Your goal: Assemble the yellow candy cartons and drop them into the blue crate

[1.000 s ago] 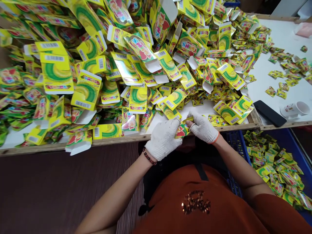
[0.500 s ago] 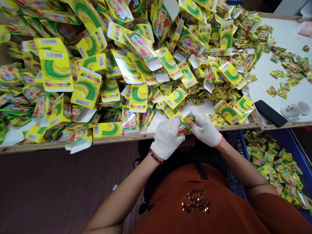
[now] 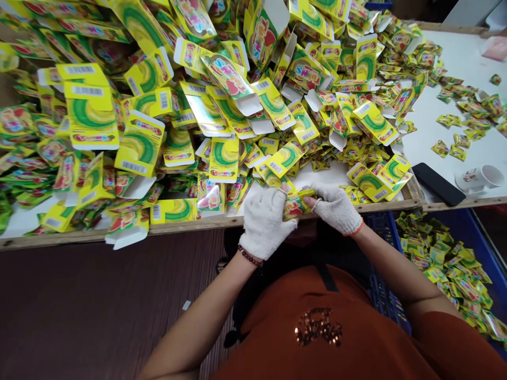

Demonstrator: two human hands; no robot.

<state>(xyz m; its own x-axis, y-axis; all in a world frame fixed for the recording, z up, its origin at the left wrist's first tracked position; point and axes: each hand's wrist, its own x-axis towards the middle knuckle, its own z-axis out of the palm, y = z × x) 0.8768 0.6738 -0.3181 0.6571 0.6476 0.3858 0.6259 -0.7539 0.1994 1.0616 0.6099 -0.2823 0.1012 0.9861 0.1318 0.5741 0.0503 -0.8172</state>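
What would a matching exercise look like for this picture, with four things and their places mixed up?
1. Watermelon-printed box
2. Beaded bracelet
3. Smartphone
4. Blue bin

A. Flat beside the mug
B. Lower than the tabletop, holding many packets
C. Between the gloved left hand and right hand
D. Around the left wrist

Pairs: 1-C, 2-D, 3-A, 4-B

Compared with one second ago, the left hand (image 3: 264,222) is turned more upright, and the right hand (image 3: 337,210) sits slightly farther right. The gap between them is wider, exposing more of the printed pack (image 3: 293,206). Left forearm (image 3: 202,316) now lies farther right, revealing a pale scrap (image 3: 186,305) on the floor (image 3: 99,301).
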